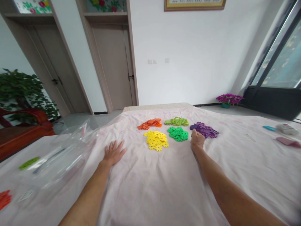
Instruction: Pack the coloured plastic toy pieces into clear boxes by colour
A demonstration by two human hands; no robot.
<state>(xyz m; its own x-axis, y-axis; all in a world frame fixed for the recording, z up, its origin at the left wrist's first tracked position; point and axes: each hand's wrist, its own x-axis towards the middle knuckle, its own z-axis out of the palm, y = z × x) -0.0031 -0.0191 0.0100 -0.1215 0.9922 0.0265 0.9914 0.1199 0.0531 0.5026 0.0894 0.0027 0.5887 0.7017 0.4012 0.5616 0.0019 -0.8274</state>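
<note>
Several piles of small plastic flower-shaped pieces lie on a pale pink bed sheet (150,188): an orange pile (150,123), a light green pile (176,121), a yellow pile (156,140), a bright green pile (178,133) and a purple pile (205,129). My left hand (114,153) lies flat on the sheet with fingers spread, left of the yellow pile. My right hand (197,139) is curled closed at the near left edge of the purple pile, between it and the bright green pile; what it holds, if anything, is hidden.
A clear plastic bag (61,157) lies at the left with a green piece (29,163) and orange pieces (4,198) near it. Small items (285,129) lie at the right edge. Two doors, a potted plant (21,91) and a wooden chair (23,128) stand beyond.
</note>
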